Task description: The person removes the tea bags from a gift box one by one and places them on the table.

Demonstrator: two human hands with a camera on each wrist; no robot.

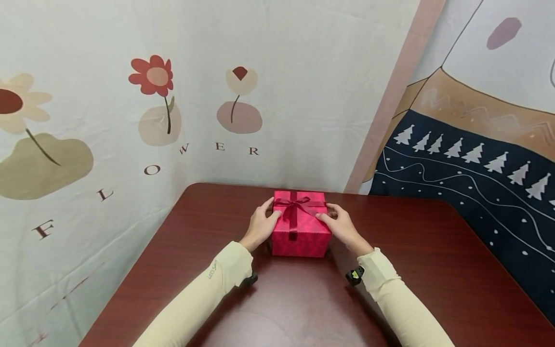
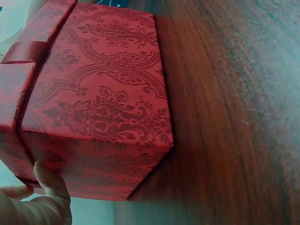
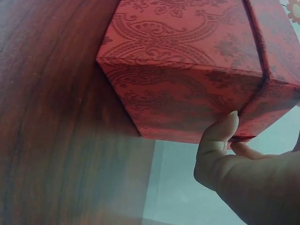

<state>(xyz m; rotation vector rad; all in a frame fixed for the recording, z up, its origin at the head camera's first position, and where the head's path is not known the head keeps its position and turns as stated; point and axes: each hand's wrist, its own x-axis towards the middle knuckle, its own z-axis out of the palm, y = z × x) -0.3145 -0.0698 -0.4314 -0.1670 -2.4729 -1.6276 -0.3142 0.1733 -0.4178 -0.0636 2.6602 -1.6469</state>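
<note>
A red gift box [image 1: 310, 241] with a damask pattern sits on the table, a dark red ribbon tied in a bow [image 1: 296, 204] on its lid. My left hand [image 1: 260, 225] holds it from the left side, and my right hand [image 1: 342, 226] from the right. In the left wrist view the thumb of the left hand [image 2: 44, 201] lies by the lid's lower rim, on the side wall. The right wrist view has the right hand [image 3: 248, 176] with its thumb at the same seam and a finger round the corner. The far fingers are partly hidden behind the box.
The glossy brown table [image 1: 208, 217] has rounded far corners. Behind it hangs a pale cloth [image 1: 303, 96] with printed flowers and letters. At the right is a dark blue printed panel [image 1: 477, 193] with white trees. Small black devices [image 1: 355, 275] are worn at the wrists.
</note>
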